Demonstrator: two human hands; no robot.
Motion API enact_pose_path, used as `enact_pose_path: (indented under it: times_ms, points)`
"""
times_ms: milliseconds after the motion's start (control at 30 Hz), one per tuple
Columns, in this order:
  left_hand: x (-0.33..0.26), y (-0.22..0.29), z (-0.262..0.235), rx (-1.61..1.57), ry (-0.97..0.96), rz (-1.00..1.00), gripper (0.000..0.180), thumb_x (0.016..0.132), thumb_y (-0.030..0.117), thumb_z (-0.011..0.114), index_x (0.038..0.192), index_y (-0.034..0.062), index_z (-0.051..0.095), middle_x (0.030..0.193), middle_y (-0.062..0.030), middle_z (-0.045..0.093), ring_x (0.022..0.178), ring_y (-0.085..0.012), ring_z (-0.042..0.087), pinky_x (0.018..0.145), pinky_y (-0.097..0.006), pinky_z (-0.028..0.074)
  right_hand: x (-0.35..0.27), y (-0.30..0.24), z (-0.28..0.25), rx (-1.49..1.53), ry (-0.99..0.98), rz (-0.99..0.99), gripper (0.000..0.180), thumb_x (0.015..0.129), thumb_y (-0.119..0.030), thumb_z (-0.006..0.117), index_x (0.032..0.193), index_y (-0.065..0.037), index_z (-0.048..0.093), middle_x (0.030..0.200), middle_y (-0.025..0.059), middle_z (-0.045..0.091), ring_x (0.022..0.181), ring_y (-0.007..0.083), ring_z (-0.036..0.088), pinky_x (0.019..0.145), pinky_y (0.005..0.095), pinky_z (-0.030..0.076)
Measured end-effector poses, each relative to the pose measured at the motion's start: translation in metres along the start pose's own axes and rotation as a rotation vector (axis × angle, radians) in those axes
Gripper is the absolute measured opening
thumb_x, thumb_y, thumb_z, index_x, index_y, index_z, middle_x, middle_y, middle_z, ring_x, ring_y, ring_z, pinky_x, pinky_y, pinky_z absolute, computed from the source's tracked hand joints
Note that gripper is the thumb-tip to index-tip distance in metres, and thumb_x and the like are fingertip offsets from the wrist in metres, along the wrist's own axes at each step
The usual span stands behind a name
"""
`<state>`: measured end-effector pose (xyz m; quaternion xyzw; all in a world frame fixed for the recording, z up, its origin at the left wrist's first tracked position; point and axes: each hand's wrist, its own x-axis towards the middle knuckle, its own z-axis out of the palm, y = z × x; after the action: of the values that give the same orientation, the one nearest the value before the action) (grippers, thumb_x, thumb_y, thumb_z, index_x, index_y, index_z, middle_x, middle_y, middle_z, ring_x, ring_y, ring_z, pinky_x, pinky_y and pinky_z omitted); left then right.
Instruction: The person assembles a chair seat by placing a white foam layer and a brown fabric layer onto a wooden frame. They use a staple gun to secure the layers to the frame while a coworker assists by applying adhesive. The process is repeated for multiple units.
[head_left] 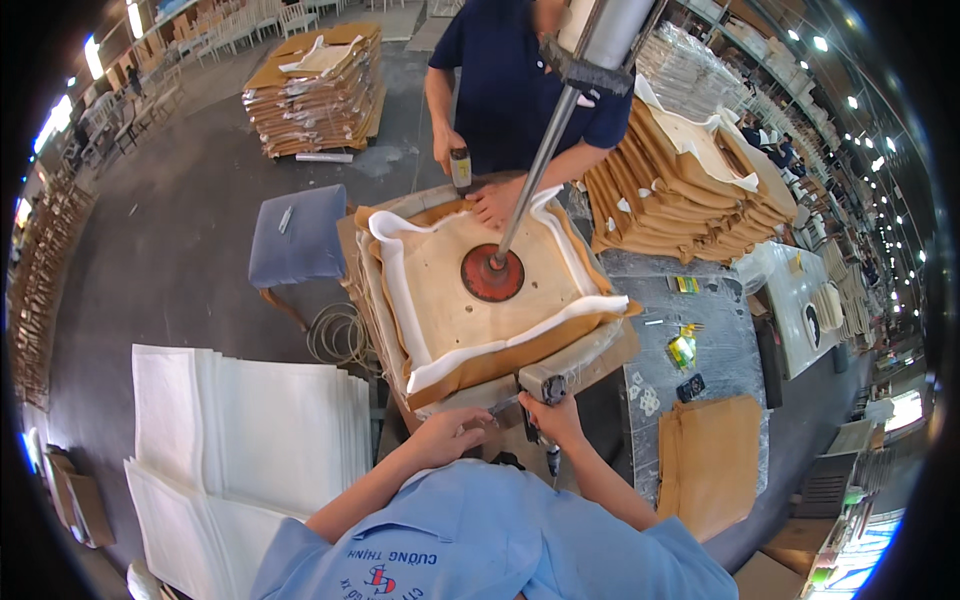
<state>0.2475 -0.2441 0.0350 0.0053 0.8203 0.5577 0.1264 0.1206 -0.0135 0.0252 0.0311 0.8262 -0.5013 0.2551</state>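
Observation:
My right hand [555,415] is closed round the handle of a staple gun [541,384], close to my body at the near edge of the work stand. Beside it, my left hand [452,436] has its fingers drawn together near a thin, shiny strip [503,403]; whether they grip it is hard to make out. In front of both hands lies a seat panel [435,290] of pale wood, with white padding [400,300] and brown covering [500,350] standing up around its edges. A red round disc [492,273] on a metal rod [535,175] presses on its middle.
Across the panel a co-worker [510,110] holds another staple gun [460,168], one hand on the far edge. White sheets [250,420] are stacked at left. A blue padded stool [297,235] stands beyond. Brown pieces [708,460] lie on the right table [640,310]; covers are piled [680,190] behind.

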Motion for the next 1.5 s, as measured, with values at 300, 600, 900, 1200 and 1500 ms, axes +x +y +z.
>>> enact_pose_path:
  times_ms: [300,600,900,1200,1500]
  points:
    - [0.007,0.012,-0.081,-0.008,0.798,-0.173,0.019,0.098,0.008,0.068,0.115,0.0026,0.077,0.119,-0.0136,0.075,0.103,-0.027,0.072,0.09,-0.034,0.056,0.003,-0.001,0.009,-0.008,0.024,-0.105,0.064,0.084,-0.018,0.087,0.144,-0.009,0.063,0.105,0.0128,0.077,0.068,0.0167,0.067,0.066,0.0351,0.057]
    - [0.032,-0.066,-0.059,0.333,0.589,-0.226,0.05,0.101,0.028,0.065,0.144,0.0028,0.062,0.16,-0.0207,0.052,0.152,-0.0426,0.043,0.126,-0.049,0.034,0.01,0.003,0.013,0.006,0.032,-0.108,0.066,0.082,-0.019,0.088,0.143,-0.009,0.064,0.117,0.0153,0.076,0.098,0.0255,0.074,0.085,0.0385,0.058]
    - [0.025,-0.057,-0.066,0.269,0.371,-0.352,0.058,0.104,0.032,0.059,0.155,0.0066,0.051,0.172,-0.0198,0.035,0.162,-0.0417,0.024,0.13,-0.058,0.021,0.018,0.013,0.009,-0.031,0.027,-0.101,0.065,0.082,-0.02,0.089,0.142,-0.01,0.065,0.123,0.0182,0.076,0.114,0.0321,0.073,0.096,0.0416,0.057]
    - [0.026,-0.062,-0.067,0.299,0.346,-0.327,0.056,0.104,0.032,0.058,0.154,0.0057,0.051,0.173,-0.0197,0.033,0.162,-0.0427,0.023,0.13,-0.059,0.021,0.023,0.016,0.006,-0.079,-0.001,-0.099,0.067,0.08,-0.025,0.09,0.141,-0.012,0.065,0.123,0.0197,0.076,0.118,0.0358,0.072,0.097,0.0436,0.057]
    - [0.024,-0.064,-0.068,0.296,0.338,-0.332,0.055,0.104,0.032,0.057,0.152,0.0047,0.053,0.173,-0.0191,0.032,0.162,-0.0422,0.022,0.129,-0.059,0.022,0.024,0.015,0.006,-0.084,-0.004,-0.124,0.067,0.08,-0.027,0.09,0.141,-0.014,0.065,0.123,0.0205,0.075,0.118,0.039,0.071,0.097,0.0459,0.057]
